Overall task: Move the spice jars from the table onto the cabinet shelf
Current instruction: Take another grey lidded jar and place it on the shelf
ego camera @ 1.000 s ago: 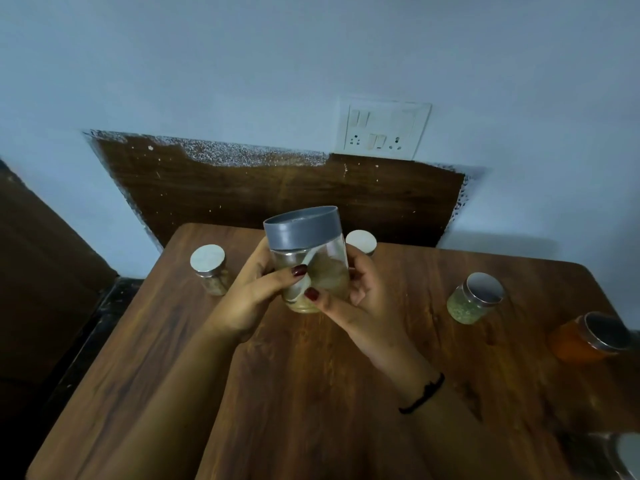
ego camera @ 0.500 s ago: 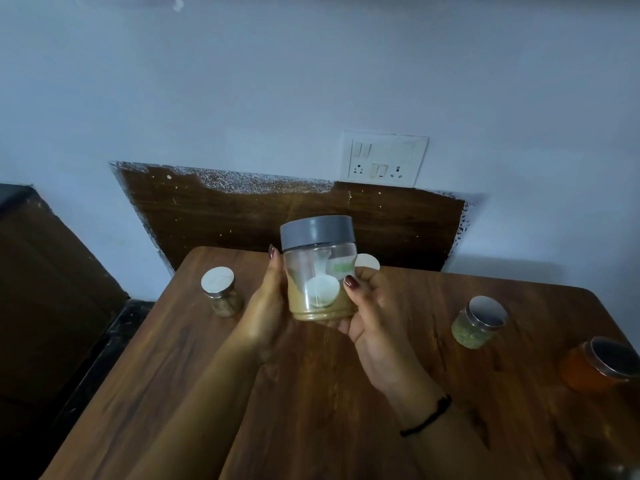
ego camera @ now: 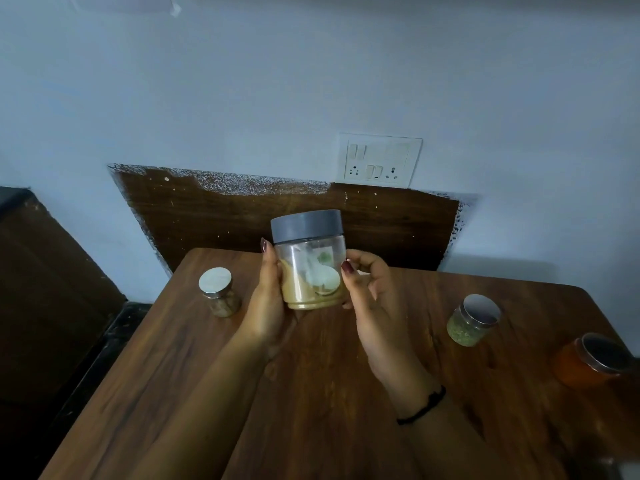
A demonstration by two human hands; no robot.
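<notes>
**JAR HELD IN BOTH HANDS ABOVE WORKTOP; SHELF NOT IN VIEW**

Item: the jar (ego camera: pixel 309 271) has a grey lid, a clear wall and tan powder in its lower part. A pale scoop-like piece sits inside; ID uncertain. The jar is upright, lid on, lifted clear of the worktop (ego camera: pixel 311 420) and sits btwn the two hands.

L hand (ego camera: pixel 268 306): curled round the jar's near-left side, palm under the base edge, one fingertip up by the lid rim. Judged to be the load-bearing grip.

R hand (ego camera: pixel 372 303): thumb pressed on the jar's opposite wall, fingers curled behind. Cannot tell if those fingers touch the glass. Judged a steadying pinch that keeps the jar level so the powder stays put.

Other stock, all on the worktop and not yet moved:
- small jar (ego camera: pixel 220 292), silver lid, just outboard of the L hand.
- green jar (ego camera: pixel 472 320), well outboard of the R hand.
- orange jar (ego camera: pixel 590 363), further out again, near the frame edge.

Surroundings: socket plate (ego camera: pixel 379 162) on the wall beyond the hands. Bracelet (ego camera: pixel 422 405) on the R wrist.

Assessment: the step in hand is carrying the first jar. The cabinet shelf is not seen, so the route can't be verified. Risks: smooth wall, lid tightness unconfirmed. Rec. keeping the jar upright w/ support under the base.
</notes>
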